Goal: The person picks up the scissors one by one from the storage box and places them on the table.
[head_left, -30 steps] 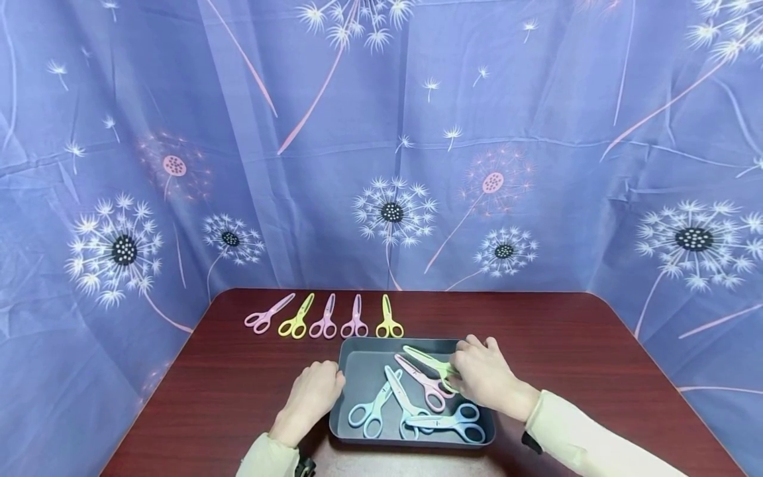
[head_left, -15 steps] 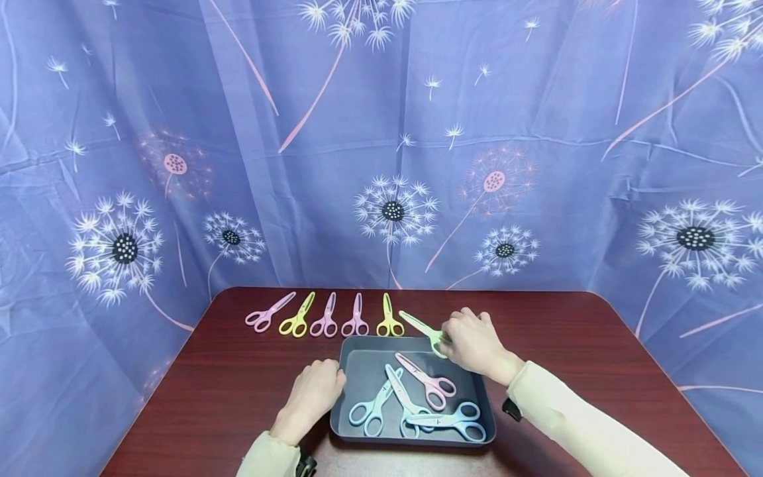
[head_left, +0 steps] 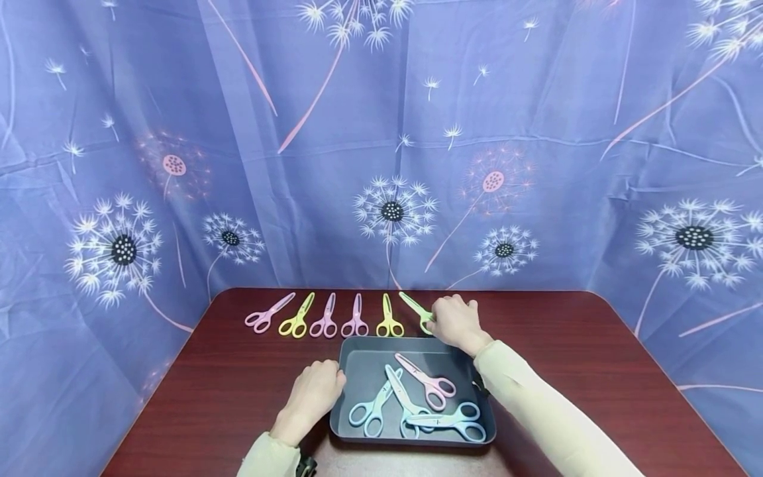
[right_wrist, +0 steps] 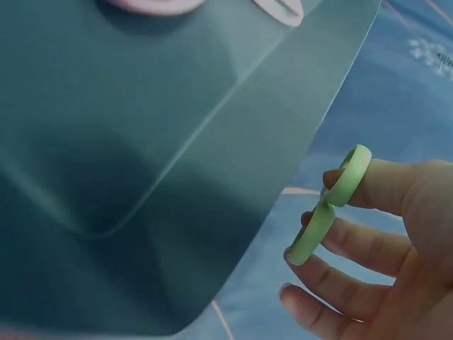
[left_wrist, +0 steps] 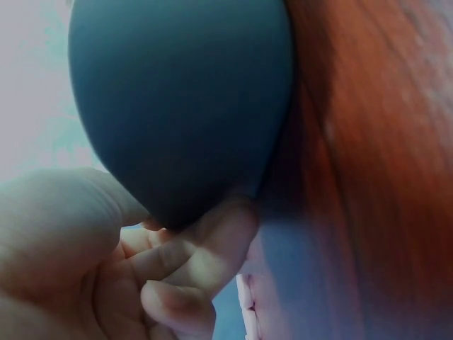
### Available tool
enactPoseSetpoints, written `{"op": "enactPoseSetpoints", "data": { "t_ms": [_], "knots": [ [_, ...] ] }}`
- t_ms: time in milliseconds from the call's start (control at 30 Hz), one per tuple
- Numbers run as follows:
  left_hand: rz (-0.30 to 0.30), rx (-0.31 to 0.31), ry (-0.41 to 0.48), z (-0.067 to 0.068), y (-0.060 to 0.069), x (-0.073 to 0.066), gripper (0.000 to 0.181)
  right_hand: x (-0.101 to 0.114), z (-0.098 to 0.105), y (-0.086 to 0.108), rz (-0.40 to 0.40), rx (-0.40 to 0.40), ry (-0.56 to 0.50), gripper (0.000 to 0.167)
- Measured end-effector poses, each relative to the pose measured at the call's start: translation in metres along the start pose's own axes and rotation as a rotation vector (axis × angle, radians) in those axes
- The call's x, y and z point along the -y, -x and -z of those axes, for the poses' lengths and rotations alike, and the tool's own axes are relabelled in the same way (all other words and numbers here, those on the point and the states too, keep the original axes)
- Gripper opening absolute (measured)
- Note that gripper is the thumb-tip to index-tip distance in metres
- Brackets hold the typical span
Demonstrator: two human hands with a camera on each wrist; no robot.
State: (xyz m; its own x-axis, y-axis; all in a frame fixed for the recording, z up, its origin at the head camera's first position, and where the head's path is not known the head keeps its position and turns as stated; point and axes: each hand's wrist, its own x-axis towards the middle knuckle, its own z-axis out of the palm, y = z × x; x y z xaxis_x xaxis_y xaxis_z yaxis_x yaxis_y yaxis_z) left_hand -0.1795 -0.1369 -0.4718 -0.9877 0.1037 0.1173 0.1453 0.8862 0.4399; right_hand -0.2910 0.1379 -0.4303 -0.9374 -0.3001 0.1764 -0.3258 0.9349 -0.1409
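Note:
My right hand [head_left: 457,322] holds green scissors [head_left: 417,307] by the handle loops, just beyond the far edge of the dark grey tray [head_left: 363,358]. In the right wrist view, fingers and thumb hook into the green loops [right_wrist: 322,223]. My left hand [head_left: 314,394] pinches the tray's left side; in the left wrist view its thumb and fingers meet on the tray's corner [left_wrist: 184,127]. Inside the tray lie pink scissors [head_left: 426,381] and three pale blue pairs, one of them the blue scissors [head_left: 450,421] near the front, overlapping another.
Along the table's back edge several scissors stand in a row, from pink-purple scissors [head_left: 269,313] at the left to yellow scissors [head_left: 389,318] beside the green pair. The dark red wooden table [head_left: 238,384] meets a blue dandelion-print curtain [head_left: 334,218] behind.
My right hand has lifted the green scissors out of the tray and carried them away from me and slightly left, to the right end of the row. The left hand stays at the tray.

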Motion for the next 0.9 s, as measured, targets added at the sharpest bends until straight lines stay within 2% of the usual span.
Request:
{"op": "enactPoseSetpoints", "data": {
  "t_ms": [300, 467, 700, 900],
  "knots": [
    [0.008, 0.002, -0.003, -0.002, 0.000, 0.002, 0.031, 0.000, -0.012, -0.022, -0.189, 0.117, -0.007, 0.028],
    [0.001, -0.010, -0.006, -0.001, 0.000, 0.001, 0.030, 0.000, -0.017, -0.030, -0.273, 0.157, -0.021, 0.024],
    [-0.015, -0.015, -0.010, 0.001, 0.000, -0.001, 0.029, 0.006, -0.018, -0.034, -0.347, 0.215, -0.020, 0.022],
    [-0.007, -0.015, -0.013, 0.000, -0.001, -0.001, 0.028, 0.010, -0.022, -0.036, -0.365, 0.283, -0.032, 0.018]
  ]
}}
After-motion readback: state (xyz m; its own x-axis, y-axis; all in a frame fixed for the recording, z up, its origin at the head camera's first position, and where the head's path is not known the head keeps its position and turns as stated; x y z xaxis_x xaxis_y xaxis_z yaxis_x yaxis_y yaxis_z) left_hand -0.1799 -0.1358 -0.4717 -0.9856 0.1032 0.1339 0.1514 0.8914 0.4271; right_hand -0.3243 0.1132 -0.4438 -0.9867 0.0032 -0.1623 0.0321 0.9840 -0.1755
